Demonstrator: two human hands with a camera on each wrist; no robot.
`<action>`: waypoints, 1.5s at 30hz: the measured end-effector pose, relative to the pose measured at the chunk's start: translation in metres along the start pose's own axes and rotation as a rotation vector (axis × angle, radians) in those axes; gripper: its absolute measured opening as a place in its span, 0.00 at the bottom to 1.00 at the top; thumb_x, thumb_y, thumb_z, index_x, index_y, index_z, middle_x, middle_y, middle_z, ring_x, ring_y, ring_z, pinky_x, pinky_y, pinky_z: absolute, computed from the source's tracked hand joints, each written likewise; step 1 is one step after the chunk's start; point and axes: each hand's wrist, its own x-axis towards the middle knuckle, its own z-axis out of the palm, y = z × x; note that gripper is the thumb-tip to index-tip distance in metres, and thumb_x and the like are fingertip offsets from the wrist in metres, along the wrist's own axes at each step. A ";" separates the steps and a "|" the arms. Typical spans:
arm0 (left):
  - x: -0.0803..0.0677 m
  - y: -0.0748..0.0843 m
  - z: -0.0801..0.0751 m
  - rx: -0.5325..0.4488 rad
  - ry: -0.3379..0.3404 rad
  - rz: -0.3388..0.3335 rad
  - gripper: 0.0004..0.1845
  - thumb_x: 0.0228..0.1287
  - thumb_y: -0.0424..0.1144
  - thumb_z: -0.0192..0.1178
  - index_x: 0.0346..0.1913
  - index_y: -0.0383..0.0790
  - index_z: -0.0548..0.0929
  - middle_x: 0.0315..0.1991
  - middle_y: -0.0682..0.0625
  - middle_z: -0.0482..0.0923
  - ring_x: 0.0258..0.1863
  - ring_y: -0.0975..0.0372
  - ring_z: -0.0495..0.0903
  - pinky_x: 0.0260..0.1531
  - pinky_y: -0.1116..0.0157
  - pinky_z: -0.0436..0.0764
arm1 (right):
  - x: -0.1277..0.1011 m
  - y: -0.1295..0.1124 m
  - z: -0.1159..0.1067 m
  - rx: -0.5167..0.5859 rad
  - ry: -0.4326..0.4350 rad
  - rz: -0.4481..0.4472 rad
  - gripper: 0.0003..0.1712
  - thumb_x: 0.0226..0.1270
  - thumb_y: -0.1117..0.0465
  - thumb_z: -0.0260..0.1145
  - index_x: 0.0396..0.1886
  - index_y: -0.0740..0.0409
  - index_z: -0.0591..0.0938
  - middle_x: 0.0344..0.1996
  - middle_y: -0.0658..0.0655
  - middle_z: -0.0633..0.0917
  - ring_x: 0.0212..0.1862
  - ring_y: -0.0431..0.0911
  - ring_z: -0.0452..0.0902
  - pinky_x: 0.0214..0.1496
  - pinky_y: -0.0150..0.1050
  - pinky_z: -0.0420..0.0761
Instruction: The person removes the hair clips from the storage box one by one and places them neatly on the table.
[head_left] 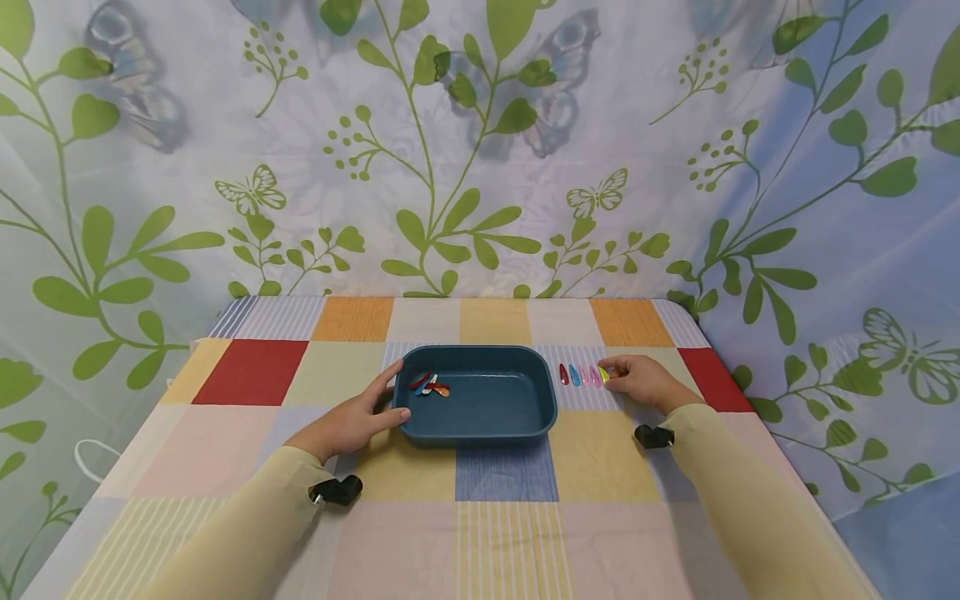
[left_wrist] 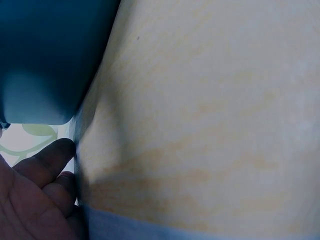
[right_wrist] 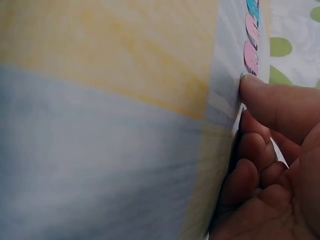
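My left hand [head_left: 351, 423] rests against the left end of a dark blue-green tray [head_left: 480, 435], its thumb at the near left rim and its forefinger straight along the left side. In the left wrist view other fingers [left_wrist: 60, 195] bend loosely beside the tray's wall [left_wrist: 45, 100]. Several snap hair clips [head_left: 431, 387], red, white, blue and orange among them, lie inside at the left. Right of the tray, more clips stand in a row: red [head_left: 564, 374], blue [head_left: 575, 375] and pink ones [head_left: 590, 377]. At its right end my right hand [head_left: 643, 382] pinches a yellow hair clip [head_left: 603, 375].
A patchwork-patterned cloth [head_left: 517, 542] covers the table. Behind it and along both sides hangs a curtain [head_left: 480, 167] with green leaves and butterflies. A white cable [head_left: 86, 458] loops at the left edge.
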 end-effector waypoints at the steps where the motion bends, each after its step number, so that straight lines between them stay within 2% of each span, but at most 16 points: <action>1: 0.000 0.000 0.000 0.001 0.000 0.000 0.47 0.77 0.58 0.60 0.86 0.69 0.40 0.82 0.35 0.58 0.81 0.36 0.59 0.74 0.31 0.61 | 0.000 0.000 0.000 0.002 0.000 0.001 0.29 0.73 0.61 0.69 0.71 0.63 0.78 0.42 0.57 0.80 0.45 0.50 0.72 0.44 0.40 0.71; 10: -0.001 0.000 0.000 0.001 0.002 -0.007 0.48 0.77 0.58 0.60 0.86 0.68 0.40 0.82 0.36 0.59 0.81 0.36 0.59 0.74 0.31 0.60 | -0.002 0.002 -0.001 0.037 0.007 -0.015 0.29 0.73 0.61 0.69 0.71 0.65 0.78 0.43 0.57 0.82 0.45 0.49 0.72 0.44 0.38 0.72; 13: 0.000 0.000 0.001 -0.003 0.001 -0.005 0.48 0.76 0.59 0.60 0.86 0.68 0.41 0.82 0.35 0.59 0.81 0.37 0.60 0.74 0.32 0.61 | -0.004 0.006 -0.003 0.056 0.000 -0.038 0.30 0.74 0.59 0.68 0.72 0.66 0.77 0.51 0.63 0.84 0.48 0.51 0.74 0.45 0.37 0.74; 16: 0.000 0.000 0.003 -0.004 -0.005 -0.002 0.48 0.76 0.59 0.60 0.86 0.67 0.41 0.82 0.35 0.60 0.80 0.37 0.60 0.74 0.32 0.62 | -0.006 0.009 -0.005 0.071 -0.007 -0.025 0.32 0.76 0.56 0.68 0.73 0.65 0.76 0.57 0.67 0.83 0.49 0.52 0.76 0.45 0.36 0.77; 19: 0.000 0.000 0.004 0.000 -0.006 -0.007 0.48 0.75 0.59 0.61 0.86 0.67 0.41 0.81 0.35 0.60 0.80 0.37 0.61 0.74 0.32 0.63 | -0.009 0.004 -0.008 0.089 0.006 0.013 0.31 0.76 0.54 0.67 0.73 0.63 0.76 0.55 0.66 0.84 0.45 0.51 0.77 0.42 0.37 0.78; 21: -0.001 0.000 0.004 0.003 -0.007 -0.009 0.48 0.76 0.59 0.60 0.86 0.68 0.41 0.82 0.36 0.60 0.80 0.37 0.61 0.74 0.32 0.63 | -0.009 -0.002 -0.010 0.082 0.028 0.001 0.30 0.76 0.54 0.66 0.72 0.64 0.77 0.53 0.66 0.85 0.46 0.52 0.78 0.44 0.39 0.80; 22: -0.001 0.000 0.004 0.002 -0.008 -0.010 0.48 0.76 0.59 0.60 0.86 0.68 0.41 0.82 0.36 0.59 0.80 0.37 0.61 0.74 0.32 0.62 | -0.010 -0.007 -0.011 0.079 0.037 -0.012 0.30 0.77 0.54 0.66 0.72 0.64 0.77 0.53 0.66 0.85 0.47 0.53 0.80 0.45 0.41 0.81; 24: -0.001 -0.001 0.004 0.003 -0.009 -0.011 0.48 0.76 0.59 0.60 0.86 0.68 0.41 0.82 0.36 0.58 0.80 0.38 0.61 0.75 0.33 0.62 | -0.011 -0.019 -0.014 0.085 0.053 -0.058 0.28 0.79 0.55 0.64 0.72 0.65 0.77 0.60 0.68 0.84 0.54 0.58 0.81 0.54 0.47 0.84; 26: -0.001 -0.001 0.004 0.006 -0.010 -0.013 0.48 0.76 0.59 0.60 0.86 0.69 0.40 0.83 0.36 0.58 0.80 0.38 0.61 0.75 0.33 0.62 | -0.010 -0.034 -0.016 0.074 0.065 -0.105 0.28 0.81 0.54 0.63 0.72 0.64 0.77 0.64 0.69 0.82 0.61 0.61 0.80 0.62 0.53 0.83; 29: 0.000 0.000 0.003 0.005 -0.006 -0.019 0.48 0.76 0.59 0.60 0.86 0.71 0.40 0.83 0.37 0.58 0.81 0.39 0.61 0.76 0.34 0.61 | -0.008 -0.062 -0.017 0.054 0.064 -0.163 0.27 0.81 0.54 0.63 0.73 0.61 0.78 0.64 0.68 0.83 0.65 0.62 0.79 0.67 0.59 0.79; 32: 0.000 -0.001 0.002 0.010 0.000 -0.017 0.47 0.75 0.60 0.60 0.85 0.72 0.41 0.83 0.37 0.59 0.81 0.39 0.61 0.75 0.33 0.61 | -0.004 -0.094 -0.012 0.008 0.055 -0.203 0.26 0.79 0.53 0.65 0.72 0.55 0.80 0.60 0.62 0.87 0.62 0.59 0.82 0.66 0.58 0.80; 37: 0.000 -0.001 0.001 0.000 0.002 -0.024 0.47 0.75 0.60 0.61 0.85 0.73 0.41 0.83 0.39 0.59 0.81 0.40 0.61 0.75 0.33 0.61 | -0.001 -0.142 0.008 -0.005 -0.031 -0.292 0.26 0.78 0.56 0.67 0.72 0.53 0.80 0.58 0.58 0.88 0.60 0.54 0.85 0.64 0.54 0.83; 40: 0.000 -0.001 0.000 0.000 0.004 -0.026 0.47 0.75 0.60 0.61 0.85 0.73 0.41 0.83 0.38 0.59 0.81 0.39 0.61 0.75 0.33 0.61 | 0.000 -0.162 0.021 -0.003 -0.089 -0.350 0.26 0.78 0.58 0.66 0.72 0.55 0.79 0.59 0.59 0.88 0.61 0.54 0.84 0.64 0.53 0.83; 45: 0.000 -0.001 -0.001 0.016 0.006 -0.020 0.48 0.75 0.61 0.60 0.85 0.72 0.41 0.82 0.38 0.60 0.80 0.38 0.61 0.75 0.32 0.61 | 0.005 -0.185 0.042 -0.009 -0.141 -0.394 0.24 0.77 0.60 0.67 0.70 0.56 0.81 0.58 0.59 0.89 0.62 0.53 0.84 0.63 0.50 0.84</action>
